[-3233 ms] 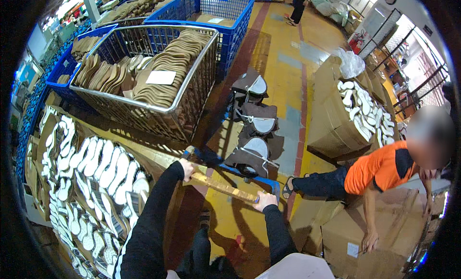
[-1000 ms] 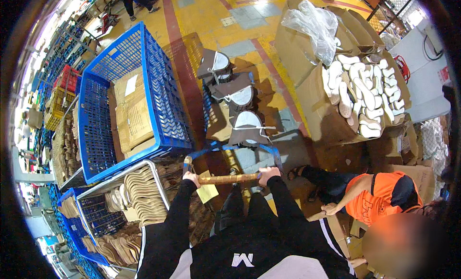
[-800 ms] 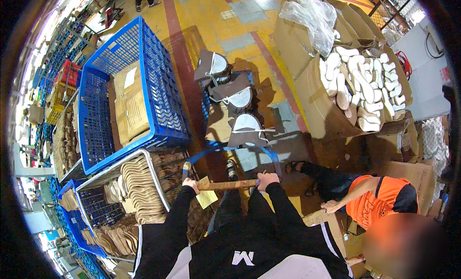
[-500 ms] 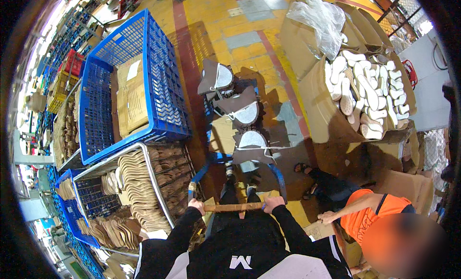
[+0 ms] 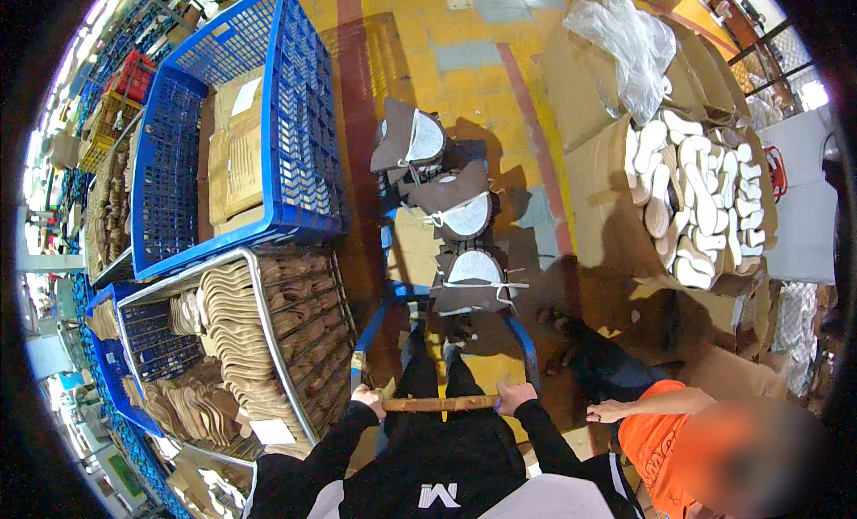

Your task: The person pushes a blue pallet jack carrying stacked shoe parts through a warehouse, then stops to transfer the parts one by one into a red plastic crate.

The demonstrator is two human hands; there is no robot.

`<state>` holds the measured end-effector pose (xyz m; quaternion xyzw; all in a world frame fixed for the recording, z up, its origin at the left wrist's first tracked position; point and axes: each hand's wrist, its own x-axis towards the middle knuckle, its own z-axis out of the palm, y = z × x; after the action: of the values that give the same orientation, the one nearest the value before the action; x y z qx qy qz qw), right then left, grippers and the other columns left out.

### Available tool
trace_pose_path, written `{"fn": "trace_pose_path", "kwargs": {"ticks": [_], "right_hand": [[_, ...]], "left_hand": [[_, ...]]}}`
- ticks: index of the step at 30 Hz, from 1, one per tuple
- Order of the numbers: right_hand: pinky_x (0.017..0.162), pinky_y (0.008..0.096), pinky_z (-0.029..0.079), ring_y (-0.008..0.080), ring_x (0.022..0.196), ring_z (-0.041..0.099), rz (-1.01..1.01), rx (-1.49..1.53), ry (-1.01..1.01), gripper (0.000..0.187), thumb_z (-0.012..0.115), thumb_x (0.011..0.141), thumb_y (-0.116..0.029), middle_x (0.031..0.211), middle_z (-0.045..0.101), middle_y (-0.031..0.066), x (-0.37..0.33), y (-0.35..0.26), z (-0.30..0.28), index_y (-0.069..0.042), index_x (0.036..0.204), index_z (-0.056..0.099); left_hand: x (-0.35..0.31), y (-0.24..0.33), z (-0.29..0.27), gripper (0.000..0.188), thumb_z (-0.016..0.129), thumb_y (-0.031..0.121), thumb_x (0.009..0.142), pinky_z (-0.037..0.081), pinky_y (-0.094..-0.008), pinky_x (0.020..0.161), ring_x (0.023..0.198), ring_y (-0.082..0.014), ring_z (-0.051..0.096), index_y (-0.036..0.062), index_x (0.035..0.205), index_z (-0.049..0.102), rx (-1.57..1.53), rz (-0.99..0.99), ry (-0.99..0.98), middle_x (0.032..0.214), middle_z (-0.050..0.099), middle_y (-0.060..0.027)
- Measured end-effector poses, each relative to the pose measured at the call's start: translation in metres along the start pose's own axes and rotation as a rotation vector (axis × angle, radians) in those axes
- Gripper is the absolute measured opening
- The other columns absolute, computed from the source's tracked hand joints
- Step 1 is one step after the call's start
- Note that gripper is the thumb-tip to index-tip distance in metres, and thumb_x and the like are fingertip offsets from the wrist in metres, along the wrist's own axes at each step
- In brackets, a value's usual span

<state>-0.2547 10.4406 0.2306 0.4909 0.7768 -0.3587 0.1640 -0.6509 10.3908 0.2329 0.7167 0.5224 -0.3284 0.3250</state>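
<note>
My left hand (image 5: pixel 368 400) and my right hand (image 5: pixel 515 398) are both wrapped round the ends of a brown, tape-covered handle bar (image 5: pixel 442 404). The bar belongs to a blue-framed hand cart (image 5: pixel 368 333) standing in front of me. On the cart lie three bundles of dark brown and pale grey cut sheet pieces, tied with white string: a far bundle (image 5: pixel 426 139), a middle bundle (image 5: pixel 466 215) and a near bundle (image 5: pixel 473 271). A piece of cardboard (image 5: pixel 412 247) shows beside them.
At left stand a tall blue crate (image 5: pixel 303 135) with cardboard inside and a metal-framed rack (image 5: pixel 254 282) of brown insole-shaped pieces. A large carton (image 5: pixel 607 184) of white soles is at right. Near it, a person in an orange shirt (image 5: pixel 656 443) reaches one hand toward my right side.
The sole carton has slid right and slightly down in view, and the crate and rack have shifted left. The cart's bundles stay nearly in place before me. Both hands keep their grip.
</note>
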Motion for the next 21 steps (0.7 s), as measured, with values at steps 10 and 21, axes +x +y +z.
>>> {"fn": "trace_pose_path", "kwargs": {"ticks": [10,21], "right_hand": [[0.054,0.0453,0.049,0.0327,0.059,0.062,-0.042,-0.112,-0.033,0.025,0.061,0.066,-0.031,0.063,0.062,0.0131,0.025,0.090,-0.053,-0.011,0.081,0.056],[0.056,0.0432,0.048,0.0313,0.062,0.062,-0.053,-0.238,0.079,0.021,0.061,0.062,-0.021,0.061,0.061,0.0127,0.058,0.146,-0.139,-0.012,0.081,0.058]], "left_hand": [[0.062,0.041,-0.009,0.025,0.059,0.029,0.058,0.042,-0.0323,0.075,0.066,-0.0207,0.061,0.0111,0.074,0.066,-0.128,0.194,0.192,0.066,0.063,-0.0038],[0.112,0.088,-0.060,0.018,0.056,0.027,0.061,0.041,-0.0367,0.067,0.058,-0.0234,0.059,0.0125,0.050,0.058,-0.149,0.186,0.413,0.056,0.058,-0.0063]]}}
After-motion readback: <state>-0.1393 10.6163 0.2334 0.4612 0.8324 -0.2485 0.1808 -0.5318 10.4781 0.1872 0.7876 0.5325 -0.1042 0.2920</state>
